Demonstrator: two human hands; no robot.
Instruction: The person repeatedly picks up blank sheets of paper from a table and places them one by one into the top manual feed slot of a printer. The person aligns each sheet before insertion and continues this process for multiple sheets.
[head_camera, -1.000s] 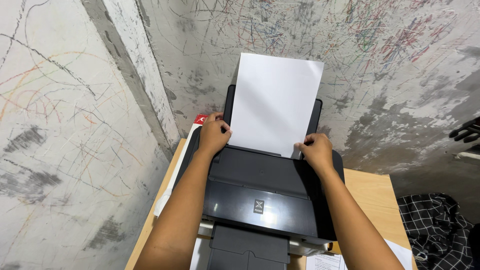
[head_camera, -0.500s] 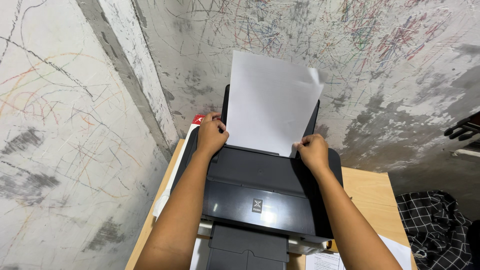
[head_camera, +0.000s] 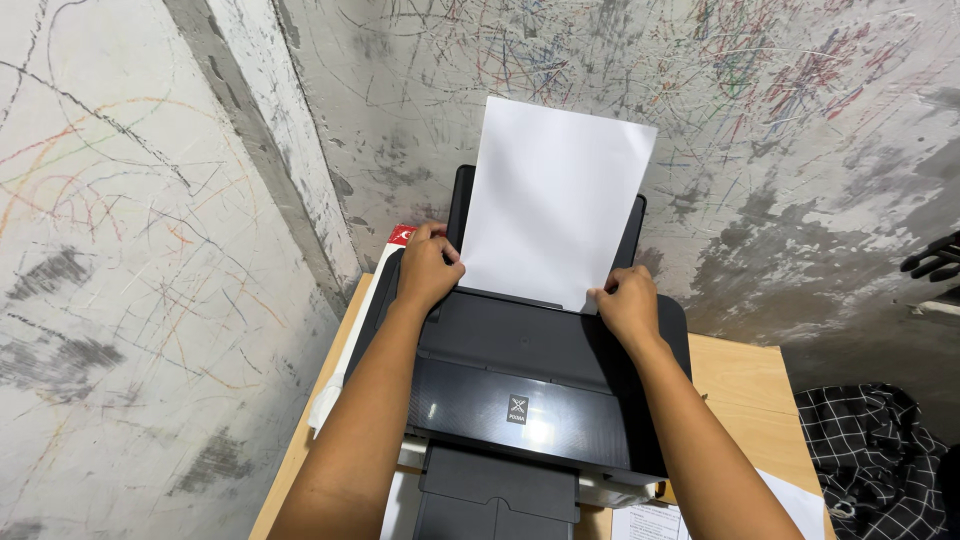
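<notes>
White paper sheets (head_camera: 555, 200) standing in rear tray of black printer (head_camera: 530, 380), toward back edge of wooden table (head_camera: 740, 385). Light, floppy, crease-prone; best gripped at lower corners. Left hand (head_camera: 428, 270), right hand (head_camera: 628, 302) pinching those corners.

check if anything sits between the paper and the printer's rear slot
Nothing visible does. The paper stands upright in the printer rear tray, with the left hand and right hand gripping its lower corners.
</notes>
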